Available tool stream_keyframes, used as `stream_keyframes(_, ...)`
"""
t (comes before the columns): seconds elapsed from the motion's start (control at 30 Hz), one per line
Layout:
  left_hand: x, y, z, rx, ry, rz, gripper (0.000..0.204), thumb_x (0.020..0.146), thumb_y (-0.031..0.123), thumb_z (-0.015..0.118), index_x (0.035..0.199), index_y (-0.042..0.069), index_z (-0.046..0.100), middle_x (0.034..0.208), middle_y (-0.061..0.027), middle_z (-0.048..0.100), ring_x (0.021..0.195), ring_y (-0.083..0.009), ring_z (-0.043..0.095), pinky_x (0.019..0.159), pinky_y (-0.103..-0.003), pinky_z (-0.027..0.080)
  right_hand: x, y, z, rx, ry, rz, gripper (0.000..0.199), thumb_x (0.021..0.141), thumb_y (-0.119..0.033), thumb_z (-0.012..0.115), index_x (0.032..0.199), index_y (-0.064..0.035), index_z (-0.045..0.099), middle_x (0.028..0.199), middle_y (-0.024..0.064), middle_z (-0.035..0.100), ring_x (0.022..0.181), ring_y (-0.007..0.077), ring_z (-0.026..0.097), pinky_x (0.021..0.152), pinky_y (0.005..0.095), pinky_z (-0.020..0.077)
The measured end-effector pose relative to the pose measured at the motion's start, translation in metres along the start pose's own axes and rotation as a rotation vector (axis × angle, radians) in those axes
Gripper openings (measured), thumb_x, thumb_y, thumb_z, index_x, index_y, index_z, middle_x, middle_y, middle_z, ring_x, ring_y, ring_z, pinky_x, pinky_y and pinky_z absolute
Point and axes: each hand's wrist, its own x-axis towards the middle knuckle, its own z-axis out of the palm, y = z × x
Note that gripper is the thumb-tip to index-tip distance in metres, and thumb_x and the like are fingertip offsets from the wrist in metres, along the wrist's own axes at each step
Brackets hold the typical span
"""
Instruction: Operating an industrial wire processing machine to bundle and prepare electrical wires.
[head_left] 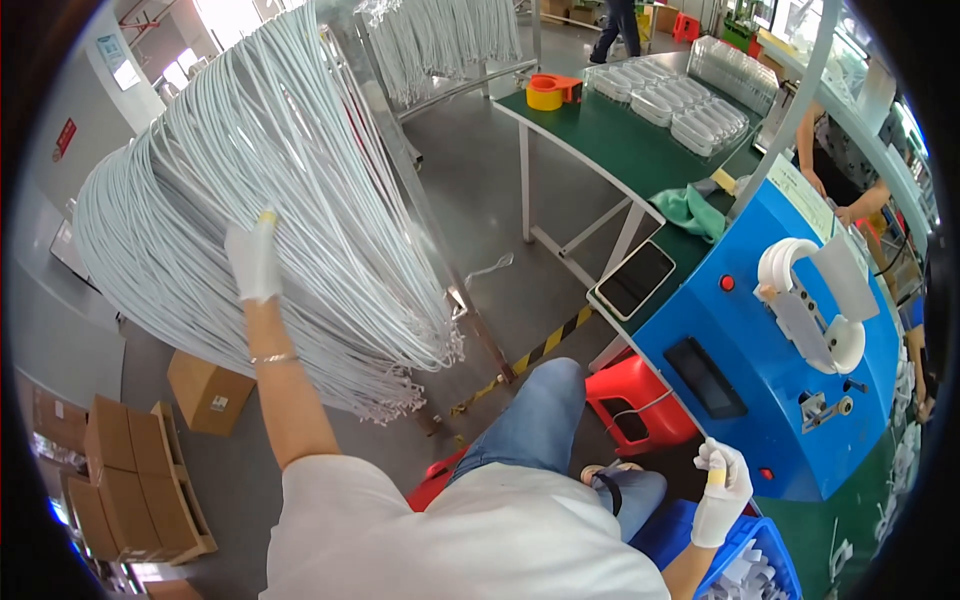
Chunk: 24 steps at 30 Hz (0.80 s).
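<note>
A: Left hand (252, 262), gloved, is up in the big hanging bundle of white cables (300, 200), fingers into the strands; whether that grip is closed, I can't tell.

B: Right hand (722, 492), gloved, loosely curled and holding nothing, sits beside the blue machine (760, 340), above the blue bin (765, 560).

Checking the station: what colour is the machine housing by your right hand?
Bright blue machine housing, clearest in the head view, beside the gloved right hand.
</note>
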Motion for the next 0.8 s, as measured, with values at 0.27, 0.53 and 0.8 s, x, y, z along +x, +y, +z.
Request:
stream_keyframes(0.27, -0.062, 0.056, 0.085, 0.150, 0.192, 0.520, 0.034, 0.081, 0.028, 0.067, 0.097, -0.001, 0.063, 0.096, -0.0159, 0.063, 0.088, -0.0319, 0.060, 0.082, -0.038, 0.047, -0.004, -0.004, 0.018, -0.078, -0.121, -0.113, 0.012, 0.088, -0.003, 0.057, 0.094, 0.0041, 0.064, 0.087, 0.0079, 0.061, 0.075, 0.0133, 0.057, 0.071, 0.0232, 0.0461)
stream_keyframes(0.53, -0.011, 0.045, 0.110, 0.603, -0.073, 0.243, 0.060, 0.090, 0.054, 0.042, 0.091, -0.002, 0.063, 0.083, -0.0255, 0.061, 0.084, -0.0420, 0.058, 0.076, -0.046, 0.044, -0.015, 0.015, 0.010, -0.146, -0.148, -0.082, 0.012, 0.088, -0.003, 0.056, 0.094, 0.0041, 0.064, 0.085, 0.0068, 0.061, 0.073, 0.0117, 0.057, 0.069, 0.0225, 0.0462)
stream_keyframes(0.8, -0.036, 0.086, 0.038, 0.903, -0.151, 0.232, 0.055, 0.095, 0.047, 0.038, 0.078, 0.000, 0.062, 0.071, -0.0190, 0.064, 0.065, -0.0338, 0.063, 0.066, -0.044, 0.048, -0.009, 0.017, 0.012, -0.160, -0.147, -0.074, 0.012, 0.089, -0.003, 0.056, 0.094, 0.0043, 0.064, 0.085, 0.0071, 0.061, 0.074, 0.0115, 0.057, 0.070, 0.0226, 0.0467)
